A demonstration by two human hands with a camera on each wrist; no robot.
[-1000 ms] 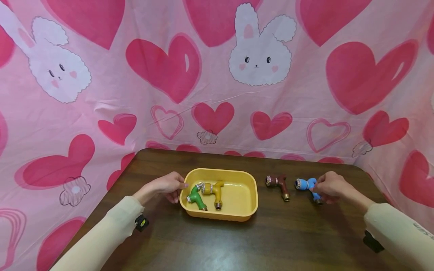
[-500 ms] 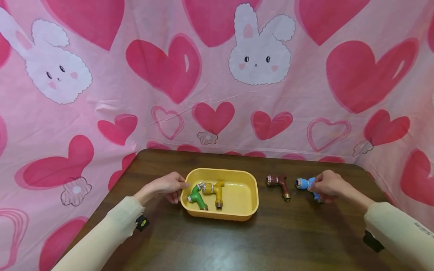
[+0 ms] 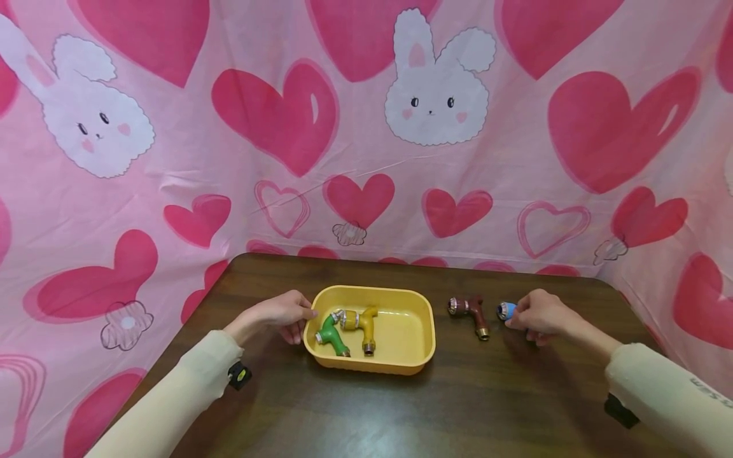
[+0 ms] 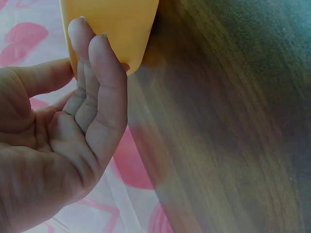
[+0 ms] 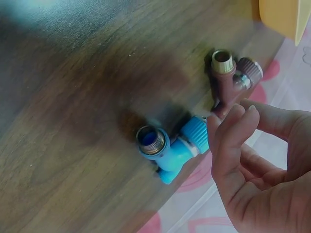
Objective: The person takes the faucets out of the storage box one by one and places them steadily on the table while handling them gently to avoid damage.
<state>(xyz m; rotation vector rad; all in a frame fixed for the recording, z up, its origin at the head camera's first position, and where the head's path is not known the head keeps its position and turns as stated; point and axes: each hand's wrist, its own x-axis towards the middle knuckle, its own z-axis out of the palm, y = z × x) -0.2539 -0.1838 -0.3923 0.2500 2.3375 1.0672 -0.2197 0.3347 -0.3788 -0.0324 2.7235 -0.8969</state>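
My left hand [image 3: 280, 313] grips the left end of a yellow plastic tray [image 3: 426, 356], thumb at the rim and fingers against the outer wall [image 4: 104, 14]. Inside the tray lie a green tap [image 3: 332, 334] and a yellow tap [image 3: 366, 324]. On the right, my right hand [image 3: 541, 317] is over a blue tap [image 5: 177, 155] lying on the table, fingers loosely bent beside its ridged knob. It does not appear to grasp the tap; whether the fingertips touch it is unclear. In the head view the hand hides most of that tap. A dark red tap [image 3: 472, 313] lies between tray and blue tap.
The dark brown wooden table [image 3: 366, 413] has rounded far corners. Behind it and along both sides hangs a pink cloth [image 3: 355, 152] with hearts and rabbits.
My right hand has moved left across the blue tap, from its body toward its knob. The blue tap stays in place. My left hand stays at the tray's left end.
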